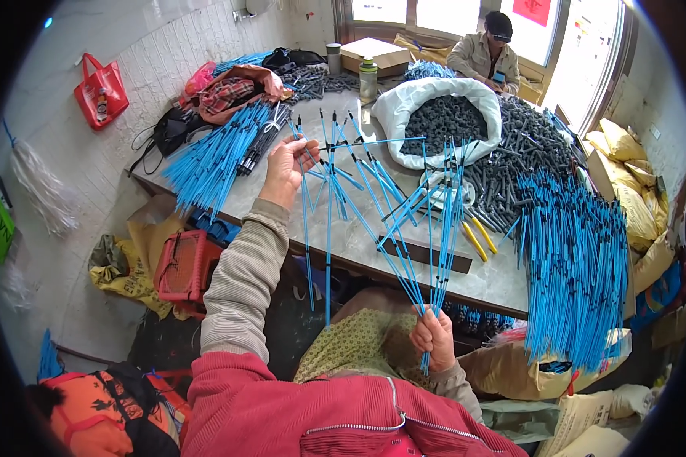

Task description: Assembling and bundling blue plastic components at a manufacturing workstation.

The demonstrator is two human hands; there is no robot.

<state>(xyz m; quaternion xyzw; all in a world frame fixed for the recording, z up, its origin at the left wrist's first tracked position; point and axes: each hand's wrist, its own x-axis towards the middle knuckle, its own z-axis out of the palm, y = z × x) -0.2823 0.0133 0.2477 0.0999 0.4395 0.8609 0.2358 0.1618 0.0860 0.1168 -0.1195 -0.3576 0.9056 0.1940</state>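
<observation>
Gray tabletop [503,268] in a cluttered workroom, blue rods [440,283] fanning over its near edge, left hand [286,164] pinching near black far tips (which rod, can't tell), right hand [434,337] fingers wrapped round bunched near ends; probably light, springy, slick, so grip that bunch.

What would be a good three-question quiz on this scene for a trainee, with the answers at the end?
1. Which things does the person's right hand grip?
A) a green-topped bottle
B) thin blue rods with black bands
C) white mop strands

2. True or false: an open white sack filled with small dark grey parts stands on the grey table.

3. Fill in the blank: the shiny red handbag hangs on the ____.

Key: 1. B; 2. True; 3. pale wall.
</observation>
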